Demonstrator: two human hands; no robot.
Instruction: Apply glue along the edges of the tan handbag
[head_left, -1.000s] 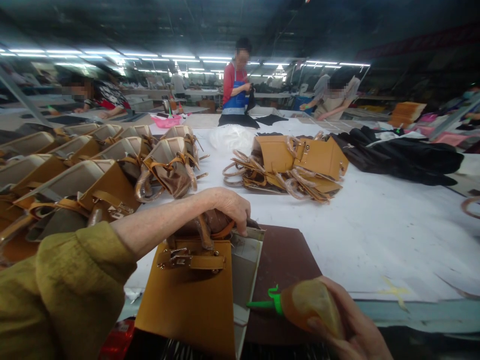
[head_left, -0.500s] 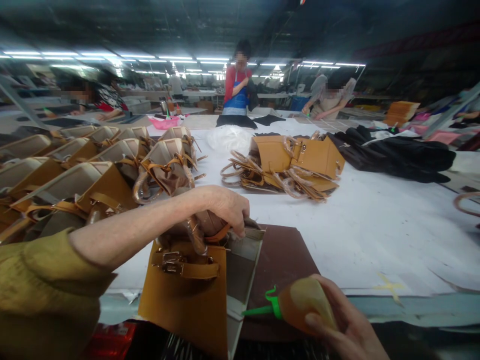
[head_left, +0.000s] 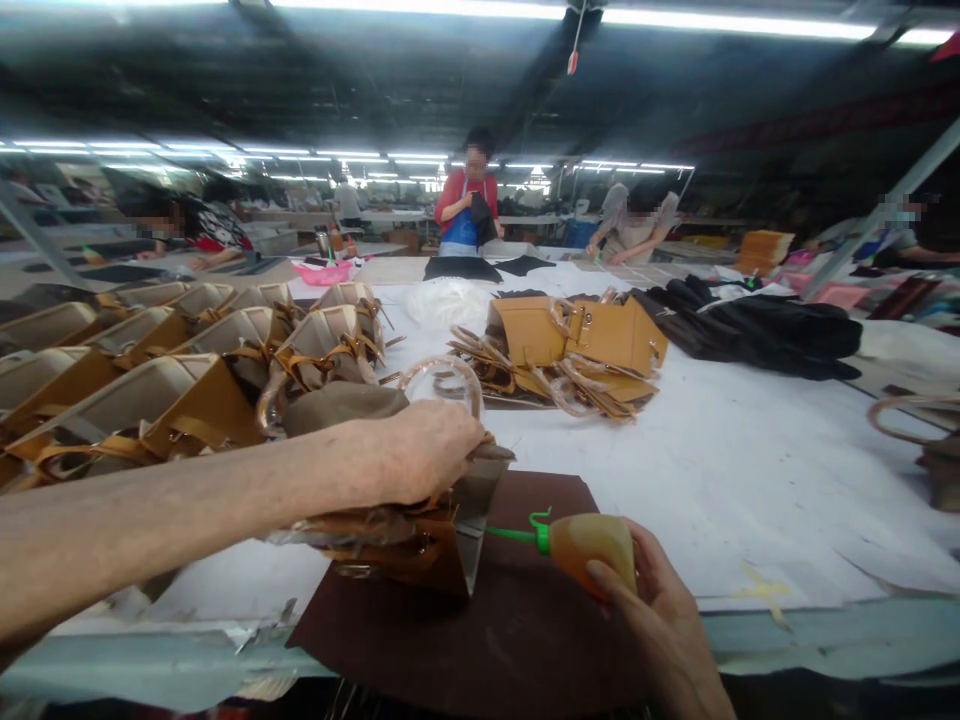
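Observation:
With fingers closed, my left hand (head_left: 439,450) grips the upper edge of a tan handbag (head_left: 439,550), which is tilted over on a dark brown sheet (head_left: 540,610). The bag's grey lining shows at its right side, and a plastic-wrapped handle (head_left: 450,368) stands up behind my hand. My right hand (head_left: 660,600) is wrapped round a glue bottle (head_left: 592,548) with amber contents and a green nozzle. The nozzle points left, its tip at the bag's right edge; whether it touches cannot be made out.
Rows of tan handbags (head_left: 202,400) stand at the left. Ahead lies a pile of tan bag pieces (head_left: 525,335) on the white-covered table (head_left: 720,470). Black fabric (head_left: 757,325) is heaped at the right. Co-workers (head_left: 469,205) are beyond the table.
The handbag has tipped and moved away from the table's front edge, and its handle now stands up. The glue bottle has moved up and slightly left. The view has tilted upward.

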